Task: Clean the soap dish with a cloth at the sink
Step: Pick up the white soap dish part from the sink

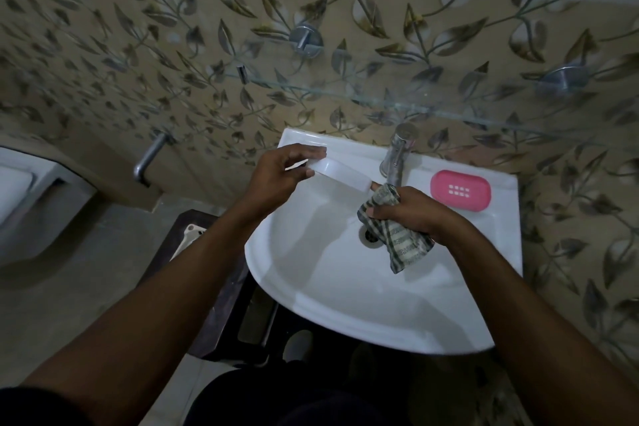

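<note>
My left hand (280,174) grips one end of a white oval soap dish (340,174) and holds it tilted above the back of the white sink (325,290). My right hand (413,213) is closed around a checked green-and-white cloth (403,242), bunched just under the tap spout, with a fingertip close to the dish's right end. The cloth's loose end hangs over the drain (369,237). A pink perforated tray (460,189) lies on the sink's right rear ledge.
A chrome tap (397,156) stands at the back of the sink. A glass shelf (345,95) on metal brackets crosses the leaf-patterned wall above. A toilet (20,197) is at the left. A dark stool (221,287) stands under the sink's left side.
</note>
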Tool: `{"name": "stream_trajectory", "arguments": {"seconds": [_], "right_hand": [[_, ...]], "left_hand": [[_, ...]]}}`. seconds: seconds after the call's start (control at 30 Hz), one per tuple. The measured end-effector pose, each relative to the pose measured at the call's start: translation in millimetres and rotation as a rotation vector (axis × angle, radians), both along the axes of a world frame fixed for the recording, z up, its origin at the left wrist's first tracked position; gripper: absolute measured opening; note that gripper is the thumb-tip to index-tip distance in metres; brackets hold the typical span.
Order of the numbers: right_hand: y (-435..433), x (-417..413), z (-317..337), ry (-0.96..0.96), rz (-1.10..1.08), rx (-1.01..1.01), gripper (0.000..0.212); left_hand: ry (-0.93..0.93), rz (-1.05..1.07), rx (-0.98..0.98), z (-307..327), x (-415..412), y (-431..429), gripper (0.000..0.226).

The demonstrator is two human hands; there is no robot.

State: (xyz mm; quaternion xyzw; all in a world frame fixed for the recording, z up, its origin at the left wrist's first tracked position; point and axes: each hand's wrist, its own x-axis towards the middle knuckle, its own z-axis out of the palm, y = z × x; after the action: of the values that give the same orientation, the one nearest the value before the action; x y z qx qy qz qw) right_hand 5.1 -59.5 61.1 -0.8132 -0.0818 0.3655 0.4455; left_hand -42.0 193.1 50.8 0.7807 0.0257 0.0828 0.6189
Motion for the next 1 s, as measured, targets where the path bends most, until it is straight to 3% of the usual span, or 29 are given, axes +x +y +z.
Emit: {"name": "stream_trajectory", "arguments": {"seconds": [0.27,0.4,0.67,0.83,0.9,1.0], "right_hand": [[-3,2,16,-0.078,-0.031,0.019,0.032],[-5,-4,11,-0.073,-0.057,0.009,0.024],[-8,-47,-15,0.000,-0.280,0.103,0.020],[-9,-75,-2,0.169,-0.398,0.268,0.026],[-5,-86,7,0.249,-0.421,0.351,0.025],[4,-100,24,0.336,-0.433,0.455,0.026]], "left_hand": [[-0.054,-0.013,0.010,16,3,-5,0.035],[-0.019,0.024,0.018,8,3,-3,0.034],[0.211,0.186,-0.265,-27,-17,-28,0.007],[0.222,0.158,-0.460,-19,-19,-45,0.024],[0.223,0.103,-0.610,-14,-16,-51,0.035],[0.382,0.004,-1.035,-3,-13,-58,0.040]]}}
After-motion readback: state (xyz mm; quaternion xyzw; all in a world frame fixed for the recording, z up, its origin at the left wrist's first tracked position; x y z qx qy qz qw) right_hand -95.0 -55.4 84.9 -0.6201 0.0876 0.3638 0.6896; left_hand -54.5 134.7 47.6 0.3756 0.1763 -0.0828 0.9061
